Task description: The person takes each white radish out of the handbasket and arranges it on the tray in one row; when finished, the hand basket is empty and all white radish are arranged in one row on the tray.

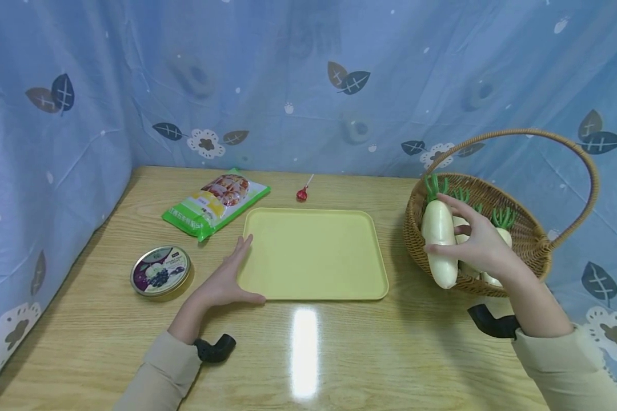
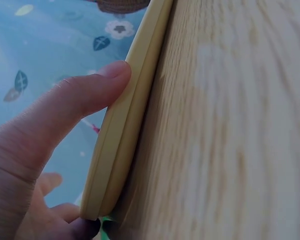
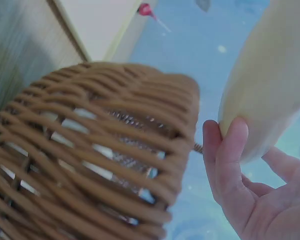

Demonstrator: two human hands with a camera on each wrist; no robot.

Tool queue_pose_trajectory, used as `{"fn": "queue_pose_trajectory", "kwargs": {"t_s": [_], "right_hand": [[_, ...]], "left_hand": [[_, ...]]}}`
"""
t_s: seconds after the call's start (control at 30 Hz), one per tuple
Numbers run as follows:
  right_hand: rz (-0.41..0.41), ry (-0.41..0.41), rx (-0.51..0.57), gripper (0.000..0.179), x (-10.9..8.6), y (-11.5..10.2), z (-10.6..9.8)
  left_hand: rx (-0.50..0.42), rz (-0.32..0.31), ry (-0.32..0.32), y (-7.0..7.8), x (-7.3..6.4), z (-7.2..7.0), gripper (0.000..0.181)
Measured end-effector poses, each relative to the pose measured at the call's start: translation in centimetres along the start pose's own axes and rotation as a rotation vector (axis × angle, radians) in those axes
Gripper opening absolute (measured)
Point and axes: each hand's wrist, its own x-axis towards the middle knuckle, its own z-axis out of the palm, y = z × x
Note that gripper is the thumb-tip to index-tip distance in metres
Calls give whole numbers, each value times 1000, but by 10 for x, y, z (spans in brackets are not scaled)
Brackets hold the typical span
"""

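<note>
A white radish (image 1: 440, 240) with green stalks is held in my right hand (image 1: 485, 242), over the left side of a wicker basket (image 1: 537, 265). The right wrist view has its pale body (image 3: 270, 75) between fingers and thumb, above the woven wall. More radishes (image 1: 504, 234) lie inside the basket, partly hidden by the hand. At the near left corner of a yellow tray (image 1: 313, 254), my left hand (image 1: 221, 282) is spread, fingers along the left edge. Its thumb (image 2: 102, 90) rests at the tray's front rim in the left wrist view.
Behind the tray lies a red lollipop (image 1: 301, 194). A green-and-white food packet (image 1: 216, 202) sits at the back left, with a round tin (image 1: 160, 271) nearer. The basket's tall handle (image 1: 591, 177) arches up at the right. A blue curtain (image 1: 288, 85) hangs behind the wooden table (image 1: 370, 354).
</note>
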Motion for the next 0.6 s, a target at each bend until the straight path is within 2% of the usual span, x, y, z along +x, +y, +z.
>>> {"fn": "queue_pose_trajectory", "kwargs": {"t_s": [0.2,0.6], "right_hand": [[-44,14,-20,93,-1,-7,8],[-105,-2,15,92,-3,-16,23]], "left_hand": [[35,0,9,1,3,0,130],[-8,14,19,-6,7,5,131]]}}
